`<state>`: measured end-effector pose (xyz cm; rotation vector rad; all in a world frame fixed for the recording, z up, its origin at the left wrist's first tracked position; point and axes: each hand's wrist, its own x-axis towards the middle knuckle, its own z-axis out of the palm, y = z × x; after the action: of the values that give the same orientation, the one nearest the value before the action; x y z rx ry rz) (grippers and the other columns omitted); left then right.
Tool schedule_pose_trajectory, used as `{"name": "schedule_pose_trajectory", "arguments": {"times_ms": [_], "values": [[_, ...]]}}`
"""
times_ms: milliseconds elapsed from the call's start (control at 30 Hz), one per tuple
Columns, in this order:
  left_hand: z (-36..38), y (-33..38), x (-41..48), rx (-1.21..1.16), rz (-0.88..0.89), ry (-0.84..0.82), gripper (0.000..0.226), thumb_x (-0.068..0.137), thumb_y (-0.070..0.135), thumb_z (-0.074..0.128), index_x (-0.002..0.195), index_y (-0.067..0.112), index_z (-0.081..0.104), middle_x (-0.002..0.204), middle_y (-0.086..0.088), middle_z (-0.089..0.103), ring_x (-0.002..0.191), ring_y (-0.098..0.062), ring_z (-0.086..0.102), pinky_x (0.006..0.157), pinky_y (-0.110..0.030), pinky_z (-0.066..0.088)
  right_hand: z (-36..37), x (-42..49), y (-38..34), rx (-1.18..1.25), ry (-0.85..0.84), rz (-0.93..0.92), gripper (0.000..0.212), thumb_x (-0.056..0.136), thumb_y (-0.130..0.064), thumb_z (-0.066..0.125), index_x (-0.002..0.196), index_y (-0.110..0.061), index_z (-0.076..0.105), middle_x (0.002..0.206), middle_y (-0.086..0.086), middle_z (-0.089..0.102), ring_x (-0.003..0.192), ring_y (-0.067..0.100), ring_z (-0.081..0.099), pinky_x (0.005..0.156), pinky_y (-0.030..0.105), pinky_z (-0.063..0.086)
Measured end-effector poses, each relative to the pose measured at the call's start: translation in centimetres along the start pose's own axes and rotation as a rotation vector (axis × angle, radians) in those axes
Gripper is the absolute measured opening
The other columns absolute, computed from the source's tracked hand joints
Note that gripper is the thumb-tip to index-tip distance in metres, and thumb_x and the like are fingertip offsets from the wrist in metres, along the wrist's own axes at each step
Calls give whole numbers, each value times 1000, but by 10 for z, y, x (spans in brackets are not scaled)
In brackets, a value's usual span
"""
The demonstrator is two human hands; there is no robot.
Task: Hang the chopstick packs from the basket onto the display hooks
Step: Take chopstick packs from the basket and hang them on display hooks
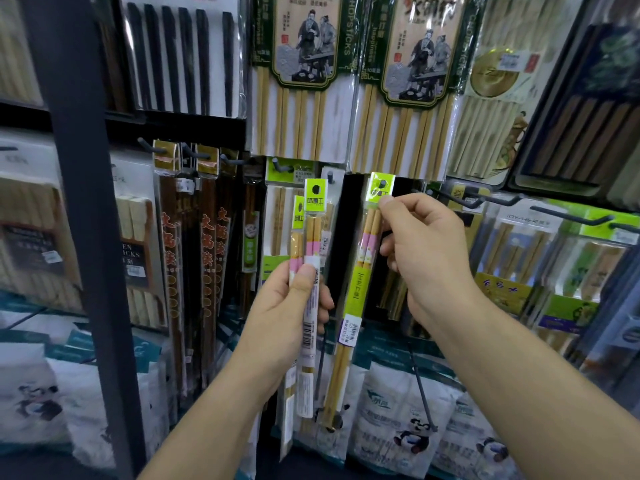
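Progress: midway, as I judge it; the rack holds many hung packs, yet at least three thin packs are in the hands and none of those is seen seated on a hook
Right pack: raised in front of the dark gap in the rack, its green header level with the row of hooks; whether a hook passes through the header hole cannot be told
Right hand: fingers narrow, thumb and forefinger pinching the pack just under the header, the other fingers curled behind it
Left packs: at least two, stacked face to face and held in front of the hung packs, just left of the right pack and not touching it
Left hand: wrapped round the packs near their middle, thumb pressed flat on the front one
Peg: a grey stub just above the left packs, between the two hands; it looks like a free spot, though I cannot be sure
Basket: not in view, so how many packs wait there cannot be told
Axis, right pack: long axis near upright, header up and leaning right, foot down and swung left, printed face to the camera
Axis, left packs: near upright, headers up, barcode side of the front one to the camera
Left to do: slip the right pack's hole over a hook and let go, then hang the left packs one at a time
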<state>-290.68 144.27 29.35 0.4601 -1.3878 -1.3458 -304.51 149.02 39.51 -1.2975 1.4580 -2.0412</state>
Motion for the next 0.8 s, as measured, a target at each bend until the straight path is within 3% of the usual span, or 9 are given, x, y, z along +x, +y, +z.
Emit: {"name": "schedule_pose_trajectory", "arguments": {"times_ms": [133,333,467,633,800], "values": [[0,1,-1,14,-1,-9,39,92,52,54,98,14,61,73,4,65,63,-10,60,59,-23,54,0,2,4,-50,21,4,37,97,-22,66,60,-26,68,58,-6,59,49,7,52,43,15,39],[1,3,-4,98,17,-43,37,96,55,52,90,20,60,71,4,53,65,-15,51,67,-37,48,-7,3,18,-185,60,-29,27,95,-34,71,70,-22,69,56,-7,55,56,8,51,57,13,46],[4,7,-6,117,31,-90,23,96,54,53,93,38,69,74,23,63,70,3,59,66,-18,49,-9,-3,22,-199,68,-34,28,94,-38,71,72,-21,68,58,-5,55,58,10,51,64,27,48],[11,7,-9,93,16,-139,23,100,45,53,110,37,73,108,8,78,105,-9,72,86,-20,55,-5,-17,17,-152,-76,-88,23,97,-39,66,79,-26,74,73,6,67,60,7,54,59,21,49],[17,9,-11,47,-2,-146,23,99,40,54,107,32,74,103,6,78,100,-10,71,84,-23,56,-2,-15,14,-151,-88,-103,25,99,-29,65,79,-16,72,56,-4,56,54,7,51,54,18,46]]}}
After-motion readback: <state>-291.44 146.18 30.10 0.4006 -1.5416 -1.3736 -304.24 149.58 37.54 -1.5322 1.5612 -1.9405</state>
